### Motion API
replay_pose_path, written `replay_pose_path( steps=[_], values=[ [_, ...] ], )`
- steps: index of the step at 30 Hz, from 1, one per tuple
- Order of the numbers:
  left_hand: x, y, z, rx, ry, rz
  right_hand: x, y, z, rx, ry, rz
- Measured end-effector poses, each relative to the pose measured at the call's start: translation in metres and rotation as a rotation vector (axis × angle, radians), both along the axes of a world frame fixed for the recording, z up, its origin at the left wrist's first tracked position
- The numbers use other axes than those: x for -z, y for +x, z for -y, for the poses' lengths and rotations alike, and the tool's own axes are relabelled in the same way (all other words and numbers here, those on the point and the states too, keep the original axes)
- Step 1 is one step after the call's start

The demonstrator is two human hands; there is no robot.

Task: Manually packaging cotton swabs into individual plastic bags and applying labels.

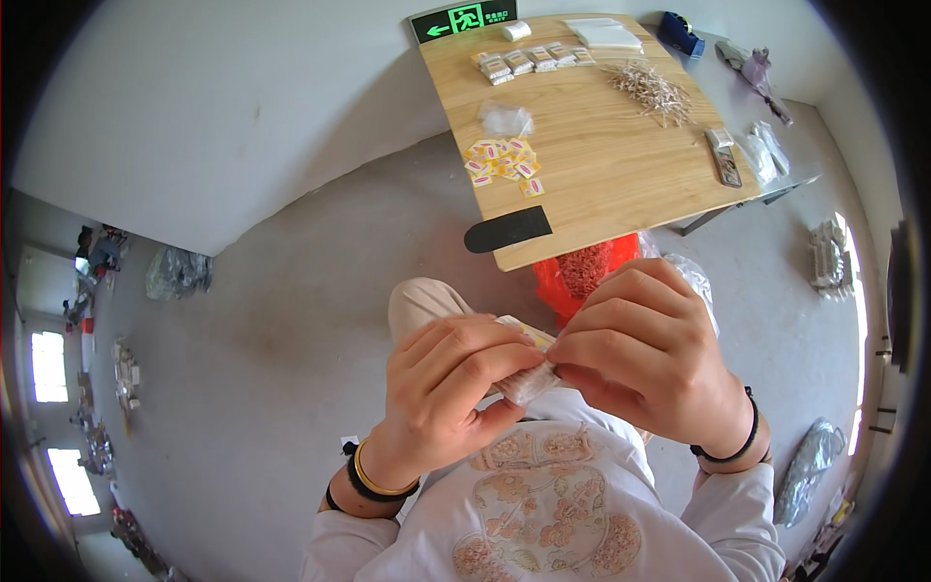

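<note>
Held up in front of my chest is a small clear plastic packet [527, 386] with a yellow-and-white card and pale thin contents inside. My left hand [441, 378] wraps round its left side, thumb below and fingers above. At the packet's upper right edge, the fingertips of my right hand [648, 349] pinch the plastic. My fingers hide much of the packet. On the wooden table [601, 184] beyond lie yellow-and-white cards [499, 161], clear small bags [507, 120], a row of filled packets [536, 60] and a loose heap of thin pale sticks [652, 92].
A black rounded pad [509, 230] overhangs the table's near left corner. Below the near edge stands a red bag [553, 289] with reddish contents. A phone [727, 167] lies at the table's right, a blue tape dispenser [682, 35] beyond it. Plastic bags [179, 273] sit by the wall.
</note>
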State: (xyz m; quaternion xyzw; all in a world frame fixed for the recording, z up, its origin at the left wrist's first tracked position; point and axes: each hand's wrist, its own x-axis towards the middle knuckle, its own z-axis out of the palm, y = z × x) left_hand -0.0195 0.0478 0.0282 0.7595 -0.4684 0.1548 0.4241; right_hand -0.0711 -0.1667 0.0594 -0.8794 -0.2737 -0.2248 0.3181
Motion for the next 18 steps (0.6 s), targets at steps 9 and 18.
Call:
replay_pose_path(
  steps=[9, 18],
  values=[
    [0.0026, -0.0060, -0.0004, 0.034, -0.031, -0.100, 0.0027, -0.0054, -0.0022, 0.024, -0.040, 0.032],
    [0.0048, -0.0103, -0.0004, 0.071, -0.036, -0.146, 0.0064, -0.0068, -0.0012, 0.037, -0.005, 0.019]
  ],
)
